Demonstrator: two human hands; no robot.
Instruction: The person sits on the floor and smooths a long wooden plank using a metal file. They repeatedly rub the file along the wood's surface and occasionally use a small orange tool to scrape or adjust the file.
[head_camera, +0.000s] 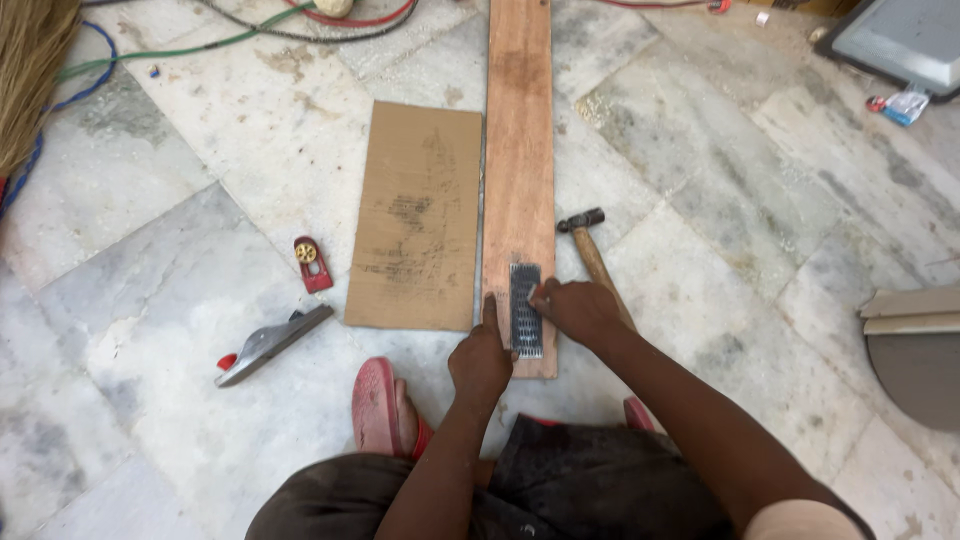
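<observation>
A long reddish-brown wooden plank (519, 140) lies on the marble floor and runs away from me. On its near end rests a narrow metal rasp plate (525, 311). My left hand (480, 360) grips the plank's near left edge, thumb up beside the plate. My right hand (575, 308) presses on the plate's right side with its fingers. My foot in a red sandal (378, 405) is planted just left of the plank's end.
A cardboard sheet (418, 215) lies left of the plank. A hammer (592, 250) lies to its right. A metal hand plane (268, 343) and a small red tool (311, 262) sit further left. Cables (250, 35) cross the far floor. A broom (30, 70) stands at far left.
</observation>
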